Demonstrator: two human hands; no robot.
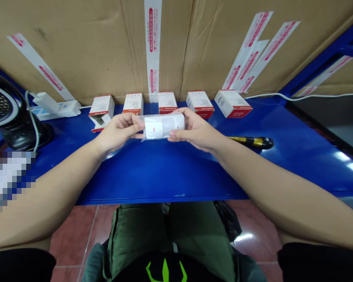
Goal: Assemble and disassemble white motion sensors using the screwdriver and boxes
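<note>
Between my two hands is a white plastic device in a clear plastic bag (164, 126), held level above the blue table. My left hand (117, 131) pinches the loose end of the bag at its left. At the other end, my right hand (195, 129) grips the device with the thumb in front and the fingers behind. A small red mark shows on the device's face. Just behind my left hand stands a white and red box (102, 106) with its front flap open. Several similar boxes, such as the middle box (167, 100), line the back of the table.
A yellow and black screwdriver (254, 142) lies right of centre, partly behind my right forearm. At the left are a black fan (20, 117) and a white power strip (59, 110). Taped cardboard (100, 47) forms the back wall. The table edge (164, 199) runs above my lap.
</note>
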